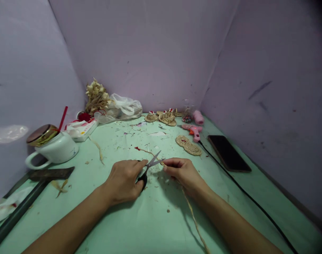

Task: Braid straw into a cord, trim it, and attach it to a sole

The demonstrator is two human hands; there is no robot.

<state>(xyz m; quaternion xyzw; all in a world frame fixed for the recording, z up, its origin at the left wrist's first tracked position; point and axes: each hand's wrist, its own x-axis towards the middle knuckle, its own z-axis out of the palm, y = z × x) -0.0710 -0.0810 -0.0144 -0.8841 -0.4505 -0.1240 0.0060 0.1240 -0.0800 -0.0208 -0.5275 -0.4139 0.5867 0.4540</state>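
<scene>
My left hand [126, 180] grips a pair of scissors [150, 164] by its black handles, the blades spread apart and pointing right. Between the thumb and fingers of my right hand [182, 174] is a thin braided straw cord [192, 208]. One stretch of the cord runs down toward the near edge; the other passes by the blades to a red-tied end [137, 148] on the table. Whether the blades touch the cord I cannot tell. A flat coiled straw piece [188, 145] lies beyond my right hand.
A pink glue gun [193, 130] with a black cable and a phone [229, 153] lie at right. Small woven hats [167, 118], a pink thread spool [198, 118] and a plastic bag [124, 107] line the back. At left are a white mug [59, 148] and a hammer-like tool [52, 174].
</scene>
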